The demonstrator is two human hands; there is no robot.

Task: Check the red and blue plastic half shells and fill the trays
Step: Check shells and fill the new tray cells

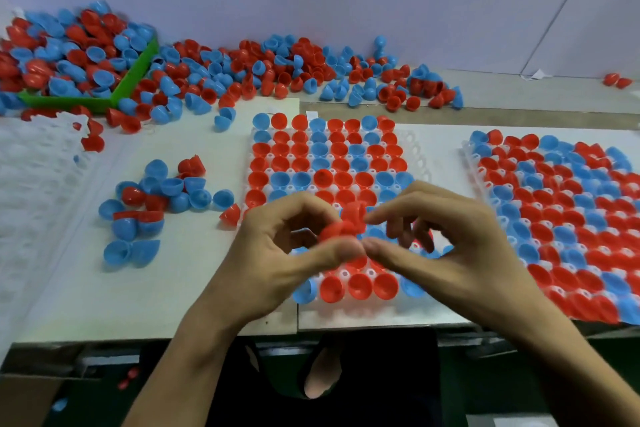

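Both hands meet over the near half of the white centre tray [417, 156], which holds several red and blue half shells in its cells. My left hand [277, 253] pinches a red half shell [334, 230] between thumb and fingers. My right hand [446, 239] pinches a second red half shell [355, 213] that touches the first one. The two shells are blurred. A second white tray [467, 152] at the right is packed with red and blue shells.
A small heap of loose shells [152, 198] lies left of the centre tray. A long pile of shells [277, 73] runs along the back wall, beside a heaped green box [135, 80]. Empty white trays [38, 163] lie at the left. The table's front edge is near my wrists.
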